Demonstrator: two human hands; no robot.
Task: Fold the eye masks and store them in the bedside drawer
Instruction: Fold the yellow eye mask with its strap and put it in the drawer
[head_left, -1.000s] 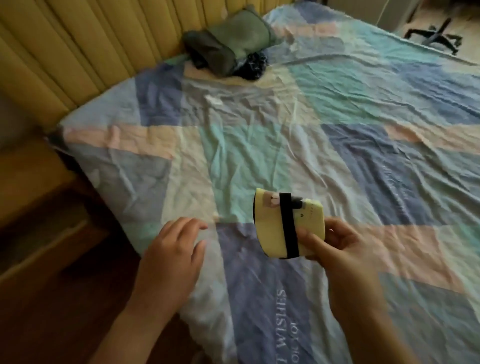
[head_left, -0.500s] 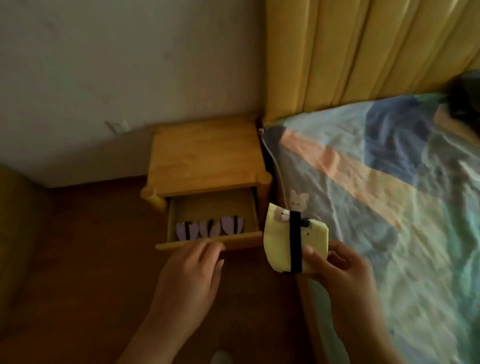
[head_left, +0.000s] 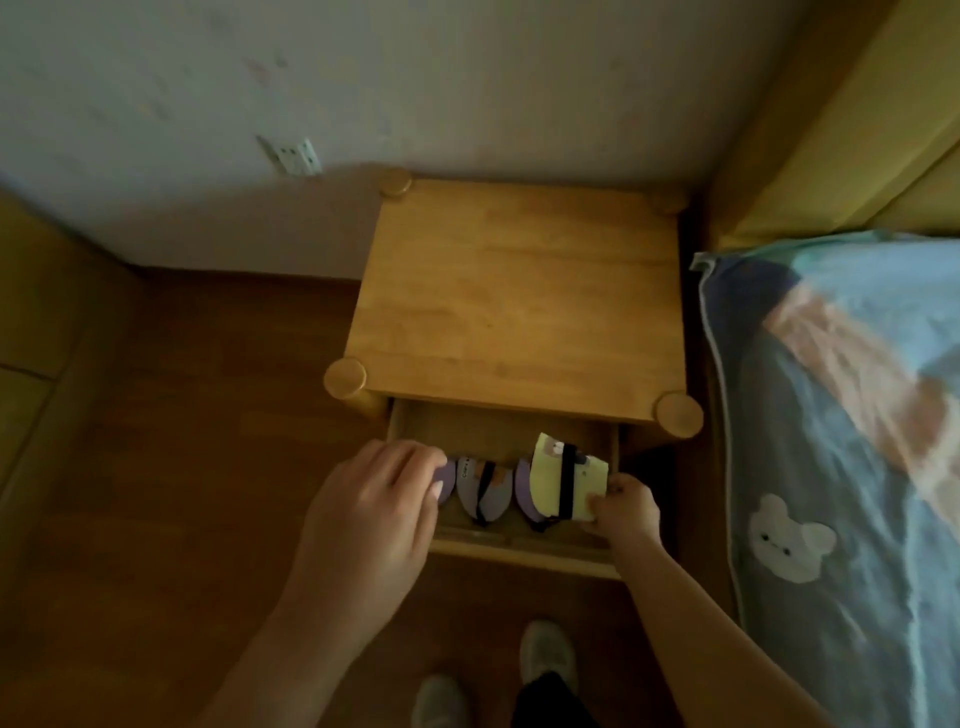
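Observation:
A folded yellow eye mask (head_left: 563, 480) with a black strap stands at the right end of the open wooden drawer (head_left: 524, 553), gripped by my right hand (head_left: 623, 512). Folded purple eye masks (head_left: 485, 491) stand in a row in the drawer to its left; the yellow one overlaps the rightmost of them. Over the drawer's left part my left hand (head_left: 374, 512) hovers with loose fingers, covering the leftmost purple mask. Whether it touches that mask I cannot tell.
The drawer belongs to a wooden bedside table (head_left: 519, 296) against a pale wall with a socket (head_left: 291, 156). To the right is the bed with a patchwork cover (head_left: 841, 441) and yellow headboard (head_left: 841, 140). Below are wooden floor (head_left: 182, 441) and my shoes (head_left: 548, 654).
The view swung from the bed to the bedside table. My right hand carried the yellow mask down into the drawer's right end; my left hand moved over the drawer's left part.

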